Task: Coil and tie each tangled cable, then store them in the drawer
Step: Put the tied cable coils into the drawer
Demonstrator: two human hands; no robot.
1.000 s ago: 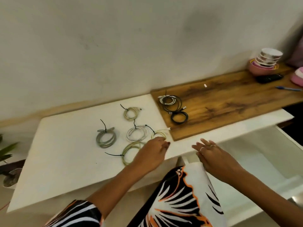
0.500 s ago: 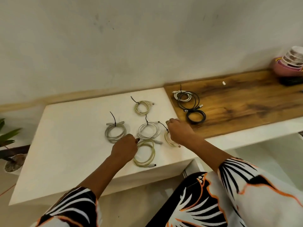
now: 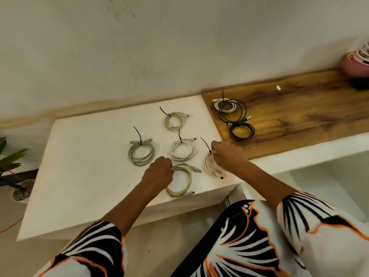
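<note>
- The left hand (image 3: 158, 172) lies on the white table (image 3: 83, 176) with its fingers curled round the left side of a yellow-green coil (image 3: 182, 181), gripping it where the loops bunch together.
- That yellow-green coil rests flat near the table's near edge; one plug points right at its far side, another lies at its near right end.
- The right hand (image 3: 226, 156) is closed on a pale cream coil (image 3: 209, 166) at the table's right edge, fingers pinching it close to its black tie (image 3: 205, 144), whose tail sticks up and to the left.
- The cream coil's lower loop shows below the hand, with a dark-tipped plug just beside the near right corner of the table.
- Three more tied coils lie on the table, apart from each other: a grey coil (image 3: 141, 154) to the left, a white coil (image 3: 183, 150) in the middle just beyond the left hand, and a beige coil (image 3: 174, 120) farthest away.
- On the wooden board (image 3: 299, 112) to the right sit a small white coil (image 3: 223, 105) overlapped by a large black loop (image 3: 232, 110), and a tighter black coil (image 3: 242, 131) nearer.
- A stack of pink bowls (image 3: 357, 60) stands at the far right end of the board, partly cut off.
- A potted plant (image 3: 12, 168) shows at the left edge, lower than the table.
- An open white compartment (image 3: 329, 176) lies at the right, below the board; I cannot tell whether it is the drawer.
</note>
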